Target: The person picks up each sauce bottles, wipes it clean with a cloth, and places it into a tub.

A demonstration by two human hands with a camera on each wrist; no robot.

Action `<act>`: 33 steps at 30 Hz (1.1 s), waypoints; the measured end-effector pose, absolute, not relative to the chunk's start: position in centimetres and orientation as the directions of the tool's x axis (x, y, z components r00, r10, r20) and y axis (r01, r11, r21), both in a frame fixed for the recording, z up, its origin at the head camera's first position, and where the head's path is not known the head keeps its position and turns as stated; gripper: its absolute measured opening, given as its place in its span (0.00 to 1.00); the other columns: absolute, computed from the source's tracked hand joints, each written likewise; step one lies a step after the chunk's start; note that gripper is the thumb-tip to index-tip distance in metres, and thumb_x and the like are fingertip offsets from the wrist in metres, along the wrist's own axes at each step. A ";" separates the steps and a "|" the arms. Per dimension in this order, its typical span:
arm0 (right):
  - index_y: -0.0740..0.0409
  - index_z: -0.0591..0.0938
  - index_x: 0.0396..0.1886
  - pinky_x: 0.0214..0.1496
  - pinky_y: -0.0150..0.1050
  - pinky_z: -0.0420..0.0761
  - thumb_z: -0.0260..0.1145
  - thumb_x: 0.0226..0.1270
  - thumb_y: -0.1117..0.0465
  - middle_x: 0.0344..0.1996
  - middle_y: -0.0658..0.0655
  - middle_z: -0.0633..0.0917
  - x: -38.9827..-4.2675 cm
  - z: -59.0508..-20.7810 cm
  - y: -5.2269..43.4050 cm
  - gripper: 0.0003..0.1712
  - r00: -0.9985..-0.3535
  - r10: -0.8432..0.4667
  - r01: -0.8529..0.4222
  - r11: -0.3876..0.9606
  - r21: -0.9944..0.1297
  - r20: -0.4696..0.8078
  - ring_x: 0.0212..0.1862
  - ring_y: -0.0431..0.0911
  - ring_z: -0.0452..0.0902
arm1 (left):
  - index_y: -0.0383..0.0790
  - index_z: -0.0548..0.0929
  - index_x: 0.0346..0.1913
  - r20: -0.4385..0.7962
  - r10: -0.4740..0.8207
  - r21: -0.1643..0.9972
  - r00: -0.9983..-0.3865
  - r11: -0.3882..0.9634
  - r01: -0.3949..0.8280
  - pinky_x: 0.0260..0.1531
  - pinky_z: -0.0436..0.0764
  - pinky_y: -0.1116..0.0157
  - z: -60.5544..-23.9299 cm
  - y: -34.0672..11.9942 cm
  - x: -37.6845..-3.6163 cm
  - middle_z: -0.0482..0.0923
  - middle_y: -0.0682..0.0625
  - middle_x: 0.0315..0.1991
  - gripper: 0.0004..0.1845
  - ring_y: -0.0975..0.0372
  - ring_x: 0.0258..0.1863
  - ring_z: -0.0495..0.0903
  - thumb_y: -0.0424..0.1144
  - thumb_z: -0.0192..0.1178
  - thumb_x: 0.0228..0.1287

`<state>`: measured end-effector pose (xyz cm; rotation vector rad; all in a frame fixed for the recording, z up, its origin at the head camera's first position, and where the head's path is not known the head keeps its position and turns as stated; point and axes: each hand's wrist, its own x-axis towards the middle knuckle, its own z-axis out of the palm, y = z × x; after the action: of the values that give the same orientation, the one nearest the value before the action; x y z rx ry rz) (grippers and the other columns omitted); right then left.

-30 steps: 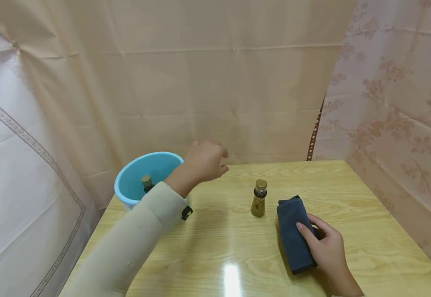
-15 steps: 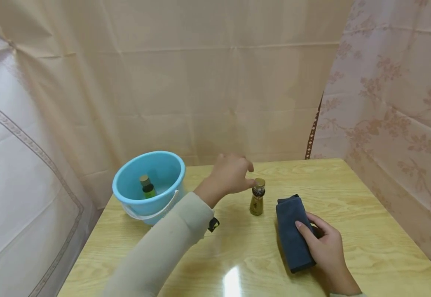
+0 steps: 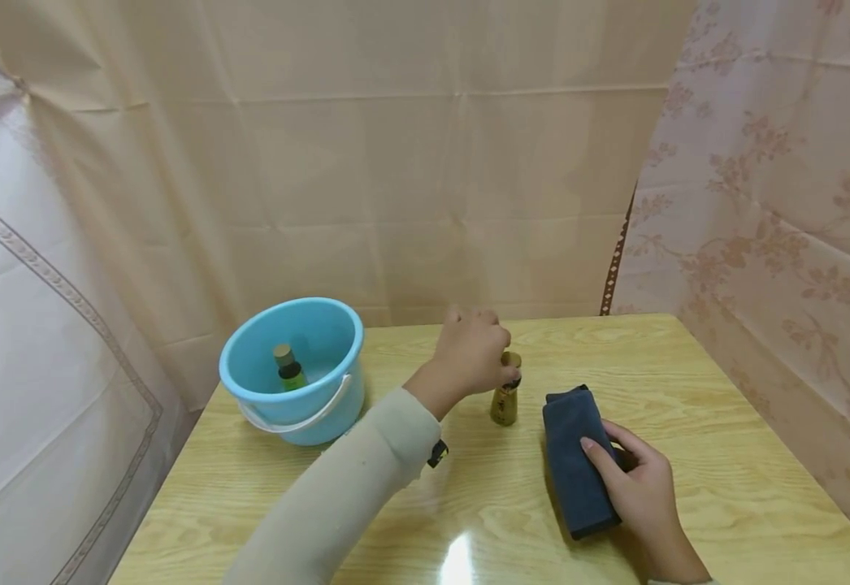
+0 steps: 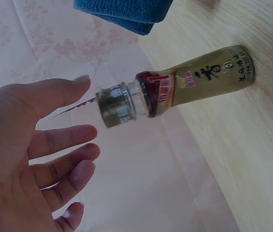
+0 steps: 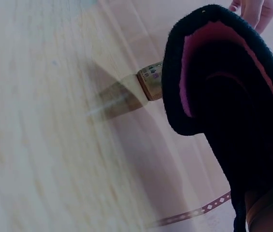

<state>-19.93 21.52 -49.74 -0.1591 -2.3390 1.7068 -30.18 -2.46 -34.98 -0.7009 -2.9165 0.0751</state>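
A small gold-capped bottle (image 3: 504,405) with a yellow-green label stands upright on the wooden table (image 3: 688,406). My left hand (image 3: 474,354) hovers at its cap. In the left wrist view that hand (image 4: 44,145) is spread loosely, thumb tip beside the bottle (image 4: 194,84) cap, and I see no contact. My right hand (image 3: 633,483) grips a folded dark blue cloth (image 3: 574,463) lying just right of the bottle, thumb on top. The right wrist view shows the cloth (image 5: 223,96) close up, with the bottle's base (image 5: 149,81) behind it.
A light blue bucket (image 3: 315,410) with a white handle stands at the table's back left; a second small bottle (image 3: 288,370) stands inside it. Beige and floral curtains close in the back and both sides. The table's front shows bare wood with glare.
My left hand has swung right from above the bucket to the bottle's cap. The right hand and cloth have stayed in place.
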 end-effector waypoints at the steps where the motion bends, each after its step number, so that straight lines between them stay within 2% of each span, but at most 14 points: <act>1: 0.56 0.85 0.63 0.33 0.40 0.88 0.73 0.69 0.50 0.46 0.36 0.86 -19.9 -49.8 21.5 0.26 -0.965 0.227 -0.056 0.309 -0.949 0.131 0.38 0.37 0.88 | 0.57 0.79 0.23 0.132 0.451 -0.077 -0.883 0.893 0.444 0.69 0.61 0.41 -35.1 -2.5 -30.2 0.76 0.60 0.40 0.22 0.63 0.47 0.73 0.67 0.65 0.64; 5: 0.56 0.85 0.63 0.33 0.41 0.88 0.73 0.70 0.51 0.45 0.36 0.86 -20.0 -49.8 21.5 0.26 -0.966 0.221 -0.064 0.298 -0.952 0.134 0.38 0.38 0.89 | 0.57 0.80 0.24 0.164 0.427 -0.036 -0.889 0.903 0.428 0.72 0.58 0.43 -35.8 -2.6 -30.2 0.78 0.59 0.46 0.21 0.61 0.53 0.74 0.67 0.66 0.64; 7: 0.56 0.84 0.63 0.32 0.40 0.88 0.73 0.70 0.51 0.45 0.36 0.86 -19.9 -49.8 21.5 0.26 -0.966 0.223 -0.061 0.301 -0.952 0.133 0.38 0.38 0.89 | 0.58 0.84 0.28 0.179 0.418 -0.018 -0.891 0.906 0.422 0.73 0.58 0.43 -36.1 -2.6 -30.3 0.79 0.59 0.49 0.19 0.60 0.56 0.75 0.67 0.66 0.64; 12: 0.56 0.84 0.64 0.32 0.40 0.88 0.73 0.70 0.51 0.45 0.36 0.85 -19.9 -49.7 21.5 0.27 -0.966 0.226 -0.054 0.303 -0.951 0.126 0.38 0.37 0.88 | 0.58 0.89 0.37 0.202 0.407 0.024 -0.891 0.907 0.420 0.60 0.68 0.49 -36.8 -2.5 -30.4 0.79 0.59 0.47 0.16 0.59 0.52 0.75 0.65 0.68 0.63; 14: 0.56 0.84 0.64 0.33 0.40 0.88 0.73 0.70 0.50 0.45 0.36 0.85 -19.8 -49.7 21.5 0.27 -0.967 0.224 -0.050 0.299 -0.953 0.121 0.38 0.38 0.89 | 0.59 0.87 0.33 0.201 0.400 0.029 -0.894 0.910 0.414 0.54 0.69 0.52 -37.0 -2.4 -30.5 0.79 0.59 0.46 0.15 0.60 0.48 0.74 0.64 0.68 0.63; 19: 0.56 0.84 0.64 0.32 0.41 0.88 0.73 0.69 0.50 0.45 0.36 0.86 -19.8 -49.7 21.5 0.27 -0.968 0.225 -0.046 0.290 -0.956 0.115 0.37 0.38 0.89 | 0.59 0.81 0.27 0.181 0.390 0.028 -0.903 0.915 0.402 0.51 0.68 0.53 -37.3 -2.2 -30.6 0.78 0.60 0.43 0.17 0.61 0.44 0.73 0.64 0.67 0.64; 26: 0.56 0.84 0.64 0.32 0.41 0.88 0.73 0.70 0.51 0.44 0.37 0.86 -19.8 -49.7 21.5 0.26 -0.967 0.217 -0.065 0.297 -0.953 0.133 0.37 0.39 0.89 | 0.57 0.83 0.29 0.177 0.383 0.048 -0.907 0.917 0.397 0.52 0.70 0.53 -37.8 -2.1 -30.6 0.79 0.60 0.43 0.17 0.61 0.45 0.73 0.64 0.67 0.64; 33: 0.57 0.84 0.64 0.32 0.41 0.88 0.73 0.70 0.52 0.47 0.43 0.87 -19.7 -49.4 21.5 0.25 -0.968 0.207 -0.078 0.298 -0.951 0.145 0.37 0.39 0.89 | 0.58 0.83 0.29 0.171 0.378 0.042 -0.910 0.920 0.390 0.52 0.69 0.54 -38.1 -2.1 -30.7 0.81 0.60 0.48 0.17 0.61 0.47 0.75 0.65 0.65 0.66</act>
<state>-19.74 21.54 -49.43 -0.1179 -2.3262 1.7269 -30.73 -2.08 -38.08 -0.5879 -2.9207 -0.1120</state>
